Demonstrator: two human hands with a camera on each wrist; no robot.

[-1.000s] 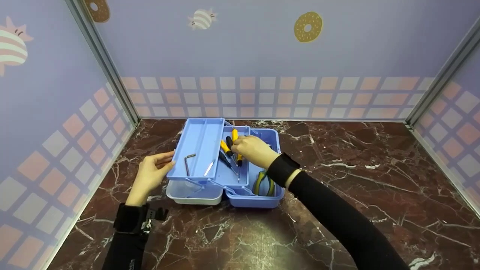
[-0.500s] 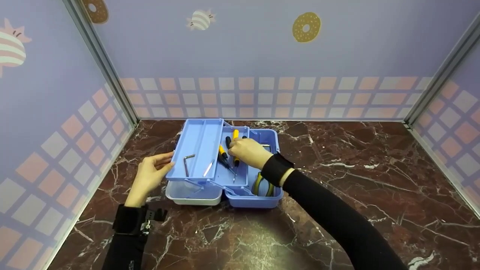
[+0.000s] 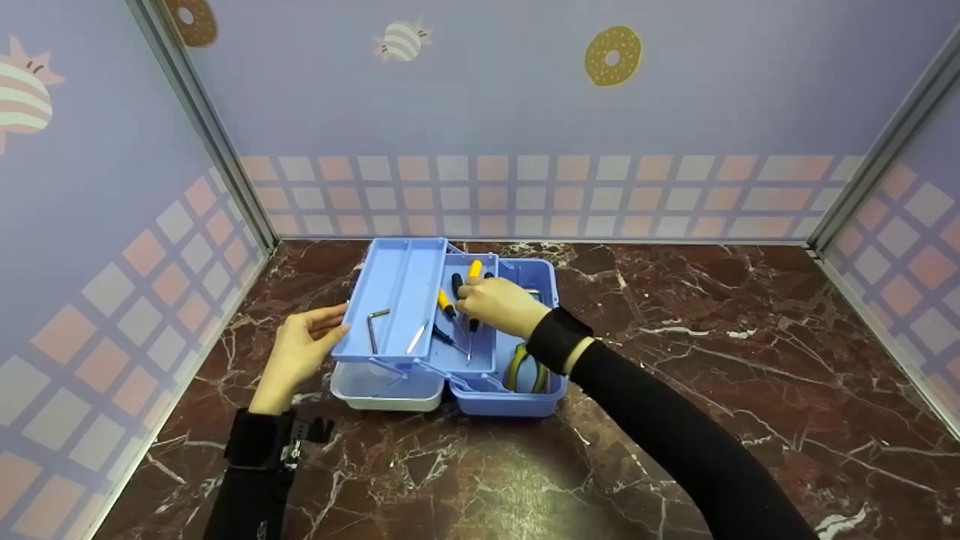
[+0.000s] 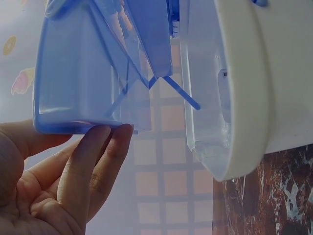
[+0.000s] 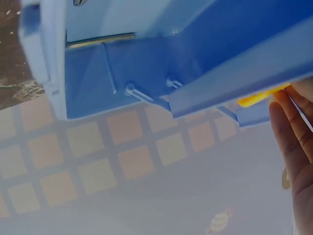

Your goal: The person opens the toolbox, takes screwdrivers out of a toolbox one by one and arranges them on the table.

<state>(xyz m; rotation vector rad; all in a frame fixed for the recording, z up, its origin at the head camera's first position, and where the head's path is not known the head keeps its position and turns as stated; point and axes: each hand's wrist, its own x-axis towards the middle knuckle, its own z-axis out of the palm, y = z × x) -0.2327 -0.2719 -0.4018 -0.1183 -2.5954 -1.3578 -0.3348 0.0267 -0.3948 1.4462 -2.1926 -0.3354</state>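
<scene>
A blue toolbox [image 3: 510, 405] stands with its trays fanned out. My left hand [image 3: 300, 345] pinches the left edge of the raised upper tray [image 3: 401, 285], which bears a hex key [image 3: 373, 330] and a small pointed silver tool [image 3: 417, 337]. My right hand [image 3: 502, 304] is over the middle tray [image 3: 484, 360], its fingertips around a yellow-handled screwdriver [image 5: 264, 95]; its fingers hide part of it. Beside these fingers lie another yellow-and-black screwdriver [image 3: 446, 302] and a black-handled tool [image 3: 444, 336].
Pliers [image 3: 517, 367] with green-and-yellow grips lie in the toolbox's deep base. A whitish translucent lid [image 3: 386, 403] sits under the upper tray. Brown marbled tabletop [image 3: 712, 360] surrounds the box, with patterned walls [image 3: 525, 97] at the back and sides.
My right hand has shifted slightly left within the middle tray. The loose screwdriver and the black-handled tool have slid a little left and nearer. My left hand stays on the upper tray.
</scene>
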